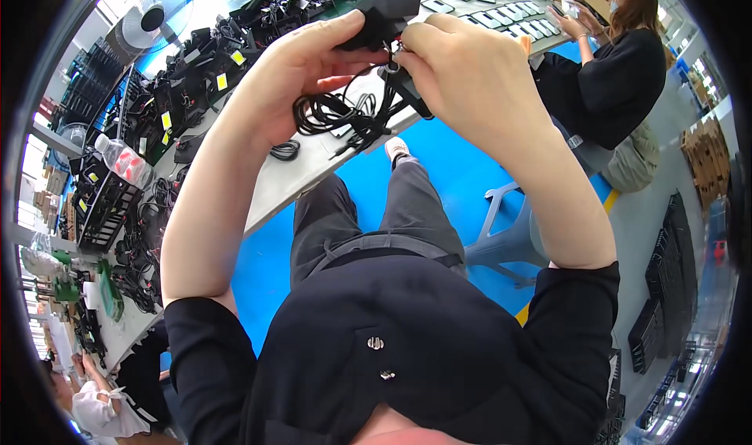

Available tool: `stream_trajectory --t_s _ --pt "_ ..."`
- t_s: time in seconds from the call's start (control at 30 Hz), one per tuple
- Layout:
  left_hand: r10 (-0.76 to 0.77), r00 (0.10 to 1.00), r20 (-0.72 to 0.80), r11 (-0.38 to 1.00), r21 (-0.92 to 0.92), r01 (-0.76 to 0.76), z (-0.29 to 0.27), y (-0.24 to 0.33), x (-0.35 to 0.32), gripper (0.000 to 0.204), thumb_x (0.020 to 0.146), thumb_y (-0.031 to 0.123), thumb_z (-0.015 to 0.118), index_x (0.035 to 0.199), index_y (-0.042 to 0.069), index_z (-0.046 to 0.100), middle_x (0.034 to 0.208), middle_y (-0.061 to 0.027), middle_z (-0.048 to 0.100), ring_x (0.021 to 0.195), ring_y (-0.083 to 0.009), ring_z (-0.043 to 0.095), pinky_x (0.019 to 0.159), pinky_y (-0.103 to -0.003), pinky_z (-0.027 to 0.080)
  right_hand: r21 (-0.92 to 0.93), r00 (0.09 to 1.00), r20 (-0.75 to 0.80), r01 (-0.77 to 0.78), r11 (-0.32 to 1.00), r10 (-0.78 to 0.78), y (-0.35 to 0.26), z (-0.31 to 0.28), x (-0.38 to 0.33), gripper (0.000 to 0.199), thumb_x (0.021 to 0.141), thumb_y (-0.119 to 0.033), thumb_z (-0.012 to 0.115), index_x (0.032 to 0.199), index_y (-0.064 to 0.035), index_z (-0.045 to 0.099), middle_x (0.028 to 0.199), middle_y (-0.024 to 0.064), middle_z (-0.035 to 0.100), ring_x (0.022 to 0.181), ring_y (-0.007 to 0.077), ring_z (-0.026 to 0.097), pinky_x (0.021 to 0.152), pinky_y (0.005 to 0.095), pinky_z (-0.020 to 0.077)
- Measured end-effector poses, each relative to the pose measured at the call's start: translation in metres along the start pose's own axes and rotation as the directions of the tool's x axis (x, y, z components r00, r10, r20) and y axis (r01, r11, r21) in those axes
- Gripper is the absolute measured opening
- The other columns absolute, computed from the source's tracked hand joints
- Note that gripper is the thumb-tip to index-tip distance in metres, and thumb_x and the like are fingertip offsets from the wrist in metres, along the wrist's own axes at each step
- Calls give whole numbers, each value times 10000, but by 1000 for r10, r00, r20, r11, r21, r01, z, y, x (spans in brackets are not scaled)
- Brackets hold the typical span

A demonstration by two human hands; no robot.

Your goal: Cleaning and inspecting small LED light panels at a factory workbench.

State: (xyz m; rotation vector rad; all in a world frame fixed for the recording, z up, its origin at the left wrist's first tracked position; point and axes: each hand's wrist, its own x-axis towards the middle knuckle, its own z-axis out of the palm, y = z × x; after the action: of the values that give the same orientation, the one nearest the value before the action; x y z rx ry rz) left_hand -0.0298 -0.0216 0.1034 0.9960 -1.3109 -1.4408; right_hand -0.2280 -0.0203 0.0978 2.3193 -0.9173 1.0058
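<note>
Above the table's front edge, my left hand (309, 65) is closed around a black boxy device (384, 10), thumb on its side and fingers beneath. My right hand (470, 65) is at the device's right underside, its thumb and fingers pinched near a small metal ring (392, 67). What exactly sits in that pinch is partly hidden. A coiled bundle of black cable (337, 116) hangs from the device below both hands, with loose plug ends dangling. Beneath my right fingers a dark flat bar (413, 94) sticks out, partly covered.
Many black devices with cables (274, 10) crowd the table's far left. Rows of pale flat units (501, 14) lie far right, near a seated person (615, 69). A bottle (124, 161) and black crate (110, 210) stand left. A blue-grey stool (505, 237) is right of my legs.
</note>
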Motion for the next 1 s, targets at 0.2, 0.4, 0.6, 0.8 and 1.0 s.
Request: stream_trajectory --t_s 0.2,0.4,0.6,0.8,1.0 --pt "207 970 129 975 56 -215 -8 3 -5 448 921 445 559 1123 48 606 1025 -106 689 972 -125 620 954 -322 372 351 990 -33 -115 929 136 11 -2 -5 140 821 -186 640 871 -57 657 764 89 631 663 302 632 632 385 503" --pt "271 874 404 963 -105 -250 -17 -9 -16 558 932 495 521 1219 18 550 1091 -112 660 980 -182 648 813 -285 486 641 829 506 -547 539 240 0 -20 -2 218 815 -181 637 957 -29 704 809 142 689 728 239 654 717 315 490" --pt "117 967 225 946 -321 -40 -8 -28 -35 504 995 446 407 1269 40 523 1044 -137 682 916 -163 647 794 -284 506 641 716 674 -690 336 182 15 -20 -1 186 875 -166 659 836 14 626 726 -20 586 680 20 526 611 190 427" --pt "198 969 149 945 -291 -148 -4 -23 -51 460 957 416 515 1194 26 571 1069 -100 665 956 -165 645 880 -314 493 617 702 710 -661 428 60 9 -21 -2 137 901 -124 615 857 2 583 738 -24 547 662 18 483 587 194 396" --pt "250 968 36 954 -180 -240 -3 -34 -55 431 960 386 530 1160 8 586 1035 -87 671 909 -158 653 883 -311 474 532 801 550 -553 642 234 -9 -25 0 174 866 -156 674 854 10 621 715 -18 570 643 31 473 577 200 394"
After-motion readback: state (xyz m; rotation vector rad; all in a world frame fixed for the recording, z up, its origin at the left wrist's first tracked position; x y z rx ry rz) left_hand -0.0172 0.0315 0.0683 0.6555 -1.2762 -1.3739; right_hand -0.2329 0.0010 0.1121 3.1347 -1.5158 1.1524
